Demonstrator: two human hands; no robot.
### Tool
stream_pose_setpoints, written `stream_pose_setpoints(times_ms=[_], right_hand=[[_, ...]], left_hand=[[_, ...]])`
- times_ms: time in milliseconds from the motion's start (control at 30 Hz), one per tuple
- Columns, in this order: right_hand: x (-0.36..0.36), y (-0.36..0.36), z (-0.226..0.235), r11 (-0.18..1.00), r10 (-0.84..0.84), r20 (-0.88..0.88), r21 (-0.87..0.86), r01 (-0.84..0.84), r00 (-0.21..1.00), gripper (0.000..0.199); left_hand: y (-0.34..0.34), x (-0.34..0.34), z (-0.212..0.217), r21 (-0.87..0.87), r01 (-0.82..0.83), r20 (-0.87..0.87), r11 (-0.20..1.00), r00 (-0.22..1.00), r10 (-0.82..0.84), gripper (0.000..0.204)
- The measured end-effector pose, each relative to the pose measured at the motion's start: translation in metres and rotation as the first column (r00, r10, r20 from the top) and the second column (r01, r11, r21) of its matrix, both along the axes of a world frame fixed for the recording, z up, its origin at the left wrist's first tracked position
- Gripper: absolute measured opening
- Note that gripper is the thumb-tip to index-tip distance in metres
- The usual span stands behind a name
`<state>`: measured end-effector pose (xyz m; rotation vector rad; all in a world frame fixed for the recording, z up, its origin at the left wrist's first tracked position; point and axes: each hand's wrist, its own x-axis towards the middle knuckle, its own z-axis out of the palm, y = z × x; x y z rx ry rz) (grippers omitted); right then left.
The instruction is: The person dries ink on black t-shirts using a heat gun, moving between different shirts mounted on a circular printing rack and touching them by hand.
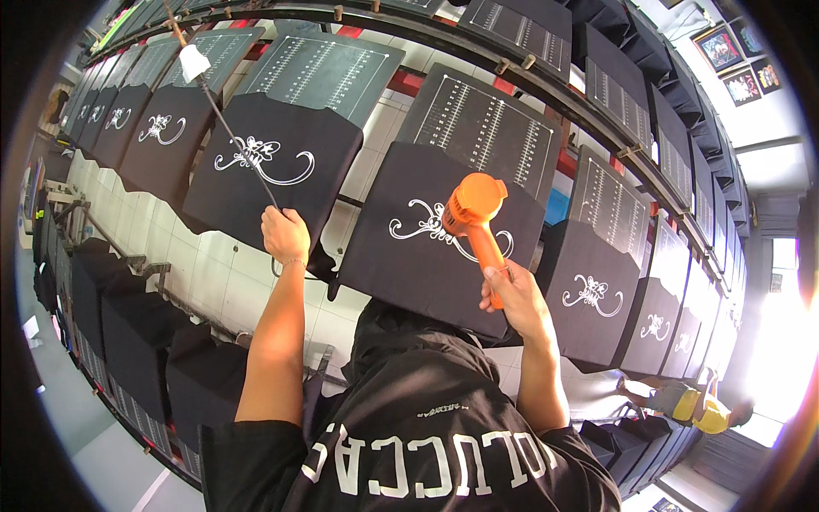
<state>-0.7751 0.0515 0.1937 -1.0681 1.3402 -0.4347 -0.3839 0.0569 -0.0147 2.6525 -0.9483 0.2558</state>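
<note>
My right hand (517, 299) is wrapped round the handle of an orange hair dryer (479, 198). The dryer's barrel is over the white scroll print (421, 224) on a black cloth panel (384, 260), hiding part of that print. In my left hand (286, 236), closed, is a dark power cord (223, 125) that runs up to the upper left, where a white wrapping (194, 62) surrounds it. Beneath the cord, a neighbouring black panel (226, 192) bears the same kind of scroll print. Both panels lie on dark boards with ruled marks.
Several boards with printed black panels (589, 273) continue in a row to both sides. A dark rail (597, 115) runs behind them, with more boards beyond. Black-draped boards (136, 333) stand at the lower left. A person in a yellow top (710, 412) is at the far right.
</note>
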Motion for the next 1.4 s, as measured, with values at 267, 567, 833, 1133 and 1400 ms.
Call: stream_pose_setpoints(times_ms=[267, 567, 833, 1133, 1400], right_hand=[[-0.009, 0.002, 0.002, 0.999, -0.002, 0.007, 0.051, 0.001, 1.0, 0.03], [-0.027, 0.007, 0.012, 0.997, -0.022, 0.005, 0.078, 0.022, 1.0, 0.032], [-0.018, -0.011, -0.003, 0.997, -0.073, 0.011, -0.03, 0.073, 0.997, 0.031], [-0.013, -0.013, -0.01, 0.997, -0.077, 0.068, -0.021, 0.078, 0.995, 0.031], [-0.015, -0.01, -0.012, 0.985, -0.136, -0.019, -0.11, 0.134, 0.99, 0.034]], left_hand=[[-0.001, -0.002, 0.004, 0.001, -0.014, -0.006, 1.0, 1.0, 0.014, 0.02], [0.0, -0.002, 0.003, 0.008, -0.021, -0.014, 1.0, 1.0, 0.021, 0.02], [-0.001, -0.004, 0.005, 0.01, -0.025, -0.021, 1.0, 0.999, 0.025, 0.021], [-0.002, -0.002, 0.001, 0.009, -0.034, -0.036, 0.999, 0.999, 0.034, 0.022], [-0.002, -0.002, 0.002, 0.011, -0.034, -0.032, 0.999, 0.999, 0.034, 0.023]])
